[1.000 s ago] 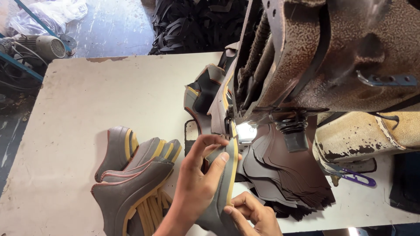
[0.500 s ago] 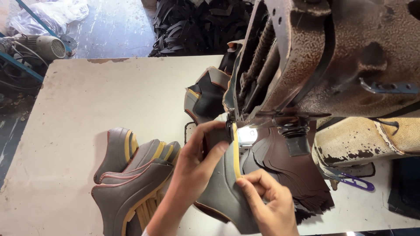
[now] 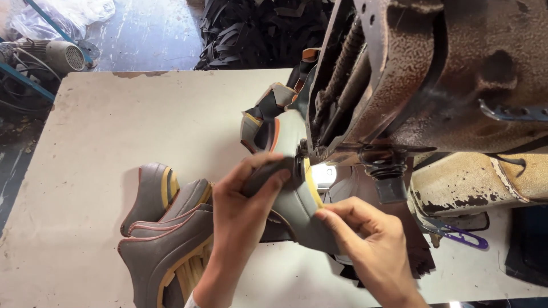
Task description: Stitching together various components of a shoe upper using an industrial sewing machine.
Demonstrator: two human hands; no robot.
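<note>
shoe upper (image 3: 297, 197) pinched between left hand (image 3: 242, 199) and right hand (image 3: 365, 239).

needle (behind machine head (image 3: 434, 74)) hidden

Two bare hands, ungloved: left hand (image 3: 242, 197), right hand (image 3: 365, 239). No rings, no watch or bracelet at either wrist. Short, unpainted fingernails. Forearms bare down to the lower frame edge. Small strip of white cloth, possibly a sleeve edge, beside the left forearm at the bottom edge.
</note>
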